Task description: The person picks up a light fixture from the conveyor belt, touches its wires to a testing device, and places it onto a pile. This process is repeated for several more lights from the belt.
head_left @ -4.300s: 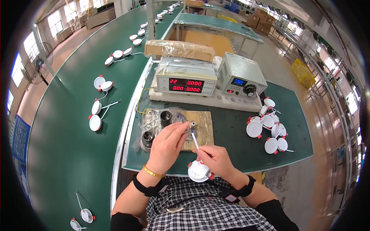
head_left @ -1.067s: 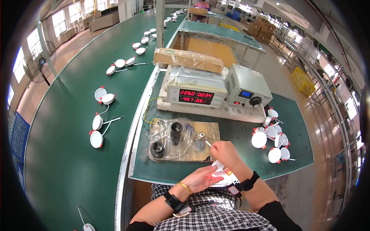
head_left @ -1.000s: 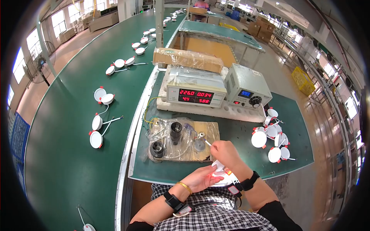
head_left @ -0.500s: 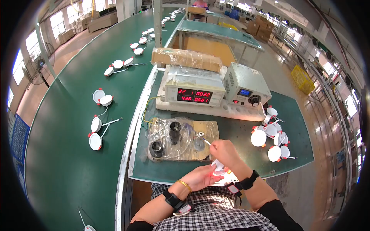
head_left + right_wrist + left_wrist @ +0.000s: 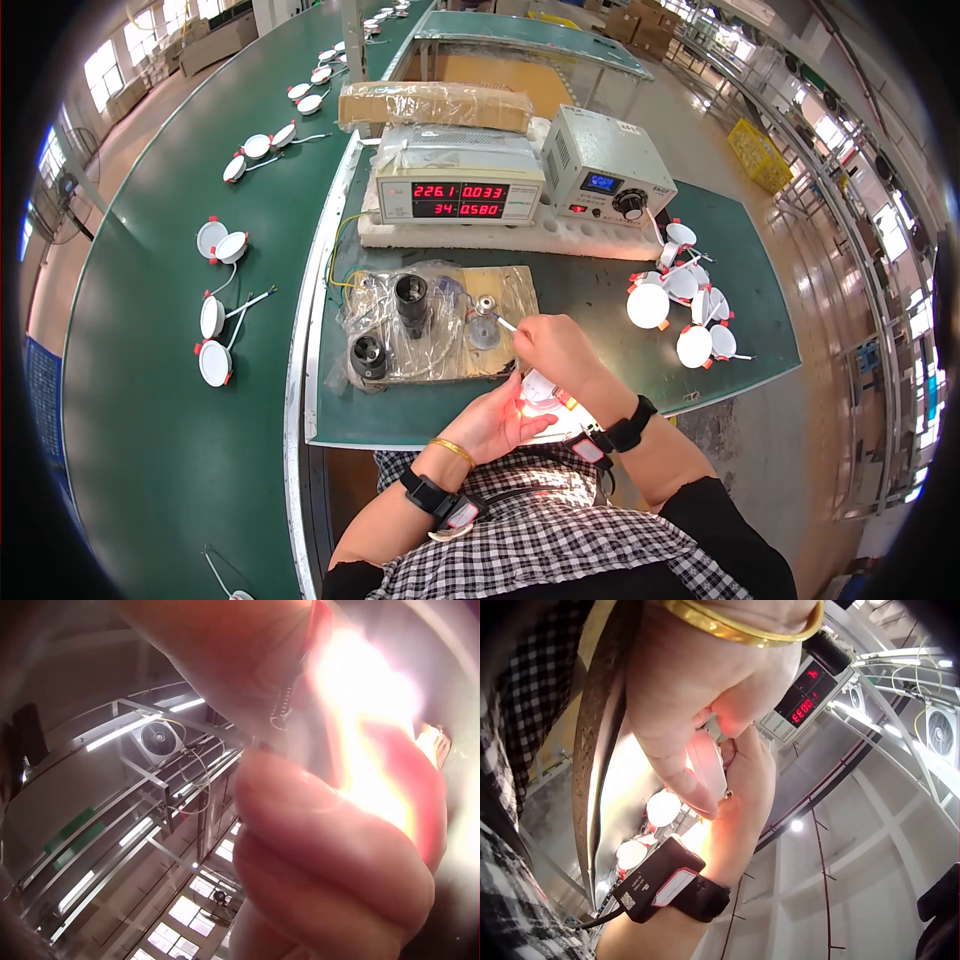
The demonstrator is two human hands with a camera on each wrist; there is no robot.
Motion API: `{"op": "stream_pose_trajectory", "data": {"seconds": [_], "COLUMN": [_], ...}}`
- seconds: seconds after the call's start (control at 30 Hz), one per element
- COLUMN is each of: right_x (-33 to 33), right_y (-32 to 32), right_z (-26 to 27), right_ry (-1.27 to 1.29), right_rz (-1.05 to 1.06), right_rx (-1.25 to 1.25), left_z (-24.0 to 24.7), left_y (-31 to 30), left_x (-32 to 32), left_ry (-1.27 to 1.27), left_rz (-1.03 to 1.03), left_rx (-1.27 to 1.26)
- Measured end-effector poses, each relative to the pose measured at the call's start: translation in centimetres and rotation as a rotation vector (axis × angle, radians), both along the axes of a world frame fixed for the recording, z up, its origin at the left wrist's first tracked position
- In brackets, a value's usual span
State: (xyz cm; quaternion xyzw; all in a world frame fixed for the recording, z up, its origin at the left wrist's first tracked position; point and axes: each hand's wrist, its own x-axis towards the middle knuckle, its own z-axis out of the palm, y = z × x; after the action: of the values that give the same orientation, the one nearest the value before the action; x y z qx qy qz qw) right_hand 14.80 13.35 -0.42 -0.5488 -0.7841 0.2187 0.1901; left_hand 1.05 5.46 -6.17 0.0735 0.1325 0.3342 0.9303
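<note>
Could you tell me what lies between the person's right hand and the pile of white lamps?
Head view: only bare green mat lies between the right hand and the white lamps.

Your left hand (image 5: 492,424) leaves the small metal terminal (image 5: 487,305) and now cups the round white downlight (image 5: 546,393) near you, which glows; the grey power meter (image 5: 459,199) shows readings, not zeros.
</note>
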Motion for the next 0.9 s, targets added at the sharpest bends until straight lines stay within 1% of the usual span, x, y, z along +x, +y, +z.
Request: {"op": "stream_pose_trajectory", "data": {"seconds": [0.07,0.1,0.13,0.17,0.2,0.23,0.27,0.3,0.37,0.4,0.47,0.5,0.53,0.57,0.6,0.63,0.67,0.7,0.73,0.77,0.8,0.83,0.9], "right_x": [0.1,0.1,0.1,0.2,0.3,0.4,0.4,0.3,-0.1,-0.4,-1.7,-2.3,-2.8,-3.1,-2.7,-2.5,-2.3,-2.1,-2.1,-2.2,-2.2,-2.2,-2.3], "right_y": [-0.3,-0.8,-1.2,-1.8,-2.4,-3.0,-3.3,-3.7,-4.6,-5.0,-5.4,-5.4,-5.5,-5.7,-5.7,-5.6,-5.6,-5.5,-5.6,-5.7,-5.8,-5.9,-5.8], "right_z": [0.3,0.8,1.4,2.0,2.7,3.1,3.2,3.3,3.8,3.9,4.2,4.8,4.9,4.7,4.4,3.9,3.5,3.2,2.9,2.8,2.7,2.8,2.8], "right_ry": [0.001,0.073,0.145,0.147,0.277,0.409,0.428,0.436,0.475,0.489,0.583,0.542,0.576,0.606,0.590,0.571,0.593,0.561,0.524,0.534,0.538,0.540,0.530], "right_rz": [-0.004,-0.009,-0.013,-0.013,0.064,0.140,0.179,0.182,0.255,0.272,0.383,0.422,0.402,0.382,0.381,0.382,0.421,0.415,0.401,0.417,0.415,0.409,0.429], "right_rx": [0.002,0.008,0.013,0.008,0.161,0.314,0.359,0.356,0.358,0.351,0.351,0.373,0.334,0.293,0.244,0.195,0.198,0.189,0.179,0.184,0.162,0.137,0.155], "left_z": [0.2,0.7,1.6,2.5,3.6,4.0,4.3,4.5,4.9,5.1,5.3,5.4,5.5,4.9,5.6,6.6,7.2,7.5,8.3,9.1,9.4,10.0,11.9], "left_y": [-0.1,-0.3,-0.8,-1.6,-2.1,-2.6,-3.1,-3.5,-4.4,-5.0,-6.5,-7.7,-9.2,-11.2,-12.3,-15.8,-18.5,-21.3,-23.8,-25.2,-26.2,-25.5,-21.8], "left_x": [0.0,0.0,-0.2,-0.3,-0.8,-1.0,-1.3,-1.6,-2.1,-2.6,-5.0,-7.2,-9.6,-12.7,-13.6,-19.2,-21.7,-24.7,-27.3,-29.2,-30.0,-30.0,-30.4], "left_ry": [0.026,0.027,0.121,0.217,0.240,0.245,0.298,0.352,0.377,0.445,0.561,0.663,0.764,0.804,0.845,1.164,1.405,1.622,1.853,2.261,2.647,2.649,2.742], "left_rz": [0.014,0.013,0.079,0.145,0.176,0.176,0.203,0.232,0.259,0.275,0.340,0.436,0.540,0.710,0.781,0.827,0.903,0.833,0.688,0.506,0.278,0.296,0.786], "left_rx": [-0.014,-0.013,0.086,0.181,0.227,0.221,0.272,0.327,0.325,0.353,0.370,0.349,0.322,0.277,0.243,0.214,0.080,-0.041,-0.195,-0.201,-0.208,-0.219,0.076]}}
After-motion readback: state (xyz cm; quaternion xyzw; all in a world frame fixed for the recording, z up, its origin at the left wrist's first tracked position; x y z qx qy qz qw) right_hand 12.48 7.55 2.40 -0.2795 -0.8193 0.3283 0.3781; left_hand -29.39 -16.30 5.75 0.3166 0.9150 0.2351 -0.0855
